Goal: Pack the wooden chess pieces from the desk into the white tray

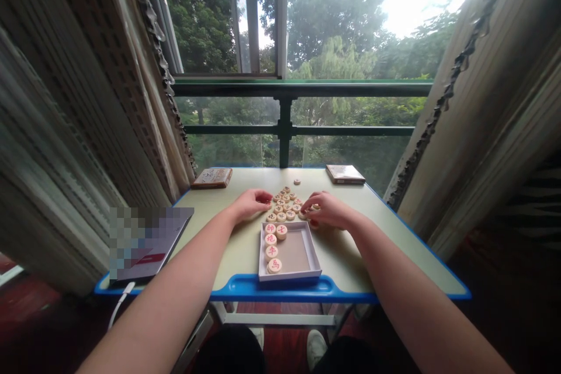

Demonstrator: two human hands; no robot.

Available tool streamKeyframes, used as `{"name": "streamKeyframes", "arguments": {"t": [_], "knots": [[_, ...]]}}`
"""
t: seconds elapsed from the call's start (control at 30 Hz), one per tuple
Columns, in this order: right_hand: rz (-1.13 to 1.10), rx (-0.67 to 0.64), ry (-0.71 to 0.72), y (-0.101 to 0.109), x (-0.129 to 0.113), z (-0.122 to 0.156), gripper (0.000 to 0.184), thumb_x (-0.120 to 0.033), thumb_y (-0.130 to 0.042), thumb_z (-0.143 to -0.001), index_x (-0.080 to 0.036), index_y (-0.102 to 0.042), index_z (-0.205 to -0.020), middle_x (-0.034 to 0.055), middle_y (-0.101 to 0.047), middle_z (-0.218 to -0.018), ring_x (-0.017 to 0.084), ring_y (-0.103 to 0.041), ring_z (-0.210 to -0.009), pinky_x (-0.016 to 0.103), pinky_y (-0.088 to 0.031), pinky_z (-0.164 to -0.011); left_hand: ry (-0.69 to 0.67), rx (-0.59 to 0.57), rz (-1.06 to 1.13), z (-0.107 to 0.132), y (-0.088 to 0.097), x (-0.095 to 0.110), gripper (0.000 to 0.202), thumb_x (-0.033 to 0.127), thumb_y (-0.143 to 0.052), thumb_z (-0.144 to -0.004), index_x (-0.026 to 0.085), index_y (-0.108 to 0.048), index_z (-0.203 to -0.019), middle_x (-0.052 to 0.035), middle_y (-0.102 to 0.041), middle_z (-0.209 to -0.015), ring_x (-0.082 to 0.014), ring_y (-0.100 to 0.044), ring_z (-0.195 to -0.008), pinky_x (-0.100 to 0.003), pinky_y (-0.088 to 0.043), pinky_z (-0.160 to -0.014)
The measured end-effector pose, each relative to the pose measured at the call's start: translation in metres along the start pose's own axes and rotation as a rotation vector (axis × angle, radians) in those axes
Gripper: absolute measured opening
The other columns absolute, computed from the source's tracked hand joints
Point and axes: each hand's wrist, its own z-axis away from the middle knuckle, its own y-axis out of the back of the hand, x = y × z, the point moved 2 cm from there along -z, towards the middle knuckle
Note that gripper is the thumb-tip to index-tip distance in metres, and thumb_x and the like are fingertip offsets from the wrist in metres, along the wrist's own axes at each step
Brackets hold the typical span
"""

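Note:
Round wooden Chinese chess pieces with red or dark characters lie in a roughly triangular cluster (pixel 287 205) at the middle of the table. At the cluster's left edge is my left hand (pixel 253 204), fingers curled in around a chess piece (pixel 268 204) that is mostly hidden. My right hand (pixel 328 209) arches over several pieces on the right side, fingers apart, fingertips close to or touching a piece (pixel 302 215). Nearer to me stands a shallow white box (pixel 302 251). Red-marked pieces (pixel 271 252) line its left side, and another piece (pixel 281 232) sits beside the top one.
A single piece (pixel 297 182) lies beyond the cluster. Flat boxes occupy the far left (pixel 213 177) and far right (pixel 345 174) corners. A laptop-like device (pixel 153 248) with a white cable (pixel 120 302) is at the left edge. The table (pixel 372 269) has a blue rim.

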Motion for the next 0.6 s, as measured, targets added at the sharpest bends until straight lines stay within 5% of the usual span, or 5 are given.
{"name": "streamKeyframes", "arguments": {"t": [0.37, 0.6], "knots": [[0.052, 0.147, -0.218, 0.005, 0.024, -0.005, 0.026, -0.018, -0.053, -0.072, -0.017, -0.069, -0.094, 0.0077, -0.060, -0.096, 0.017, -0.056, -0.078, 0.026, -0.042, -0.074, -0.031, 0.001, 0.012, -0.003, 0.001, -0.005, 0.042, 0.024, -0.075, -0.052, 0.011, -0.066, -0.091, -0.0088, -0.067, -0.089, -0.0200, -0.060, -0.085, -0.035, -0.046, -0.082], [-0.008, 0.044, -0.086, 0.001, 0.014, -0.004, 0.021, -0.029, -0.058, -0.073, -0.023, -0.071, -0.087, 0.0051, -0.060, -0.097, 0.016, -0.057, -0.081, 0.022, -0.042, -0.075, -0.045, -0.027, 0.026, 0.000, -0.001, 0.000, 0.043, 0.031, -0.076, -0.052, 0.012, -0.067, -0.090, -0.0089, -0.068, -0.091, -0.0216, -0.060, -0.089, -0.037, -0.045, -0.085]]}}
